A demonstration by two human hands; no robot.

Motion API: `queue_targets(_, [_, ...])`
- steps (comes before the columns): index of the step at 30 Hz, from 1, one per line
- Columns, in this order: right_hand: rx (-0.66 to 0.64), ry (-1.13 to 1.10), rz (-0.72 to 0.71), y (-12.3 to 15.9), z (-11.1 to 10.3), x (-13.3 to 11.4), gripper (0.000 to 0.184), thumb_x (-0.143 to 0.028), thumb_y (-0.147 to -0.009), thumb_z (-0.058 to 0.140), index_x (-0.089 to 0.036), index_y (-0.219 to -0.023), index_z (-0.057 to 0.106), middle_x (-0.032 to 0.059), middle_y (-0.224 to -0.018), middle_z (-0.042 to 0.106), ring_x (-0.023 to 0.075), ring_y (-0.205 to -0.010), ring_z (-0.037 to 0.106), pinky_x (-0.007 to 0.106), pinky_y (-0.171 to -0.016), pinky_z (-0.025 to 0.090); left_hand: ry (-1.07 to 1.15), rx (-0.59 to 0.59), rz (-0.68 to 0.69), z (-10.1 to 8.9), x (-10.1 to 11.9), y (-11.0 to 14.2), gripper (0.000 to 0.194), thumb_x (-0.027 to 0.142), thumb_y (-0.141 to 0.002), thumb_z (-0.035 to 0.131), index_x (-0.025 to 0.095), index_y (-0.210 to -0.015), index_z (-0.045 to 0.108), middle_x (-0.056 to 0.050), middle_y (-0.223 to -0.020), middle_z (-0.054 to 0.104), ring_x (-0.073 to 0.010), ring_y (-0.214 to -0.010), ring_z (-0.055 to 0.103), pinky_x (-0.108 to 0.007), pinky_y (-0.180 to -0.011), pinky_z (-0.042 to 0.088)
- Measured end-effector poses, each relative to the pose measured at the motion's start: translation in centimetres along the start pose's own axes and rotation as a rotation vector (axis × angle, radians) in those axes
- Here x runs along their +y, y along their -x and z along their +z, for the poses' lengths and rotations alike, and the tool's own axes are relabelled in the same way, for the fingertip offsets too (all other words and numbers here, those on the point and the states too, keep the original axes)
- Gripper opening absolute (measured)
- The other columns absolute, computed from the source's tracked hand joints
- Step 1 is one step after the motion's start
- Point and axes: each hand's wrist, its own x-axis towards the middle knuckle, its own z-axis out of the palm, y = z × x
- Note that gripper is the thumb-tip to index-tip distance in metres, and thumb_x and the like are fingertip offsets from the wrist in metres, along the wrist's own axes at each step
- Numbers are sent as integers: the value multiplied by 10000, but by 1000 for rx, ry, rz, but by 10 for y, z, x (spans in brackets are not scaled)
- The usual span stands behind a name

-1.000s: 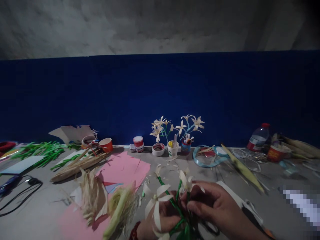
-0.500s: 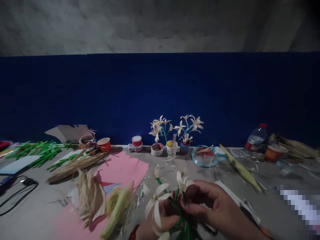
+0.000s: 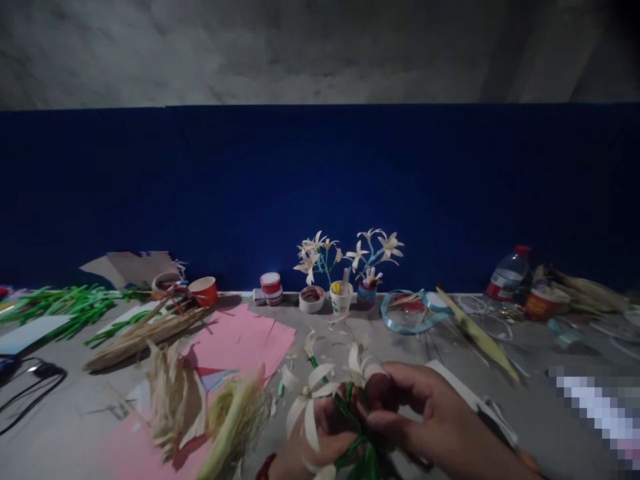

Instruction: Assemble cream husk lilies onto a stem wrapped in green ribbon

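Note:
At the bottom centre I hold a handmade flower spray with cream, husk-like petals (image 3: pixel 311 424) and green-wrapped stems (image 3: pixel 350 415). My left hand (image 3: pixel 325 445) is closed around the stems from the left, partly covered by the petals. From the right, my right hand (image 3: pixel 425 415) pinches at the upper flower, thumb and fingers drawn together just beside its stem. What exactly lies between those fingertips is hidden. Green leaf-like strips hang below the hands at the frame's lower edge.
Pink paper (image 3: pixel 240 337), dried corn husks (image 3: pixel 173 400) and a pale husk with silk (image 3: pixel 230 420) lie to the left. Cups with finished flowers (image 3: pixel 341 299) stand at the back. Blue ribbon (image 3: pixel 400 327), a yellow-green husk (image 3: pixel 480 337) and a bottle (image 3: pixel 507 275) are rightward.
The whole view has shifted slightly, so the table items sit a little further left. Both hands keep hold of the flower spray, with hardly any change in their grip.

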Motion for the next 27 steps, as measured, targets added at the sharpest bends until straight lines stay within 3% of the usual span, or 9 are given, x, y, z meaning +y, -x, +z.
queue_targets(4, [18, -105, 44, -1, 4, -2, 152, -269, -762, 671, -168, -720, 565, -32, -626, 552, 117, -577, 517, 221, -554, 412, 27, -4, 0, -1, -4, -2, 321, 396, -572, 834, 143, -689, 675, 3, -635, 571, -110, -560, 510, -239, -582, 438])
queue_targets(13, [44, -76, 21, 0, 4, -6, 97, -229, -760, 662, -165, -727, 597, -26, -643, 573, 122, -614, 543, 213, -576, 436, 19, -34, -24, 0, 0, -2, 385, 448, -564, 832, 131, -727, 686, -11, -639, 605, -129, -590, 559, -239, -591, 445])
queue_targets(20, [26, -118, 23, -2, 4, -6, 148, -278, -765, 659, -171, -730, 564, -22, -644, 556, 121, -598, 514, 227, -566, 424, -14, -28, -41, 3, 7, 0, 278, 362, -625, 815, 139, -757, 715, -32, -689, 669, -174, -660, 618, -304, -706, 476])
queue_targets(27, [43, -48, 5, -1, 8, -2, 152, -271, -759, 662, -161, -740, 559, -10, -677, 553, 134, -656, 513, 229, -595, 418, 19, -14, -26, 8, 12, -2, 272, 349, -597, 834, 150, -716, 692, 7, -667, 612, -113, -624, 546, -232, -661, 454])
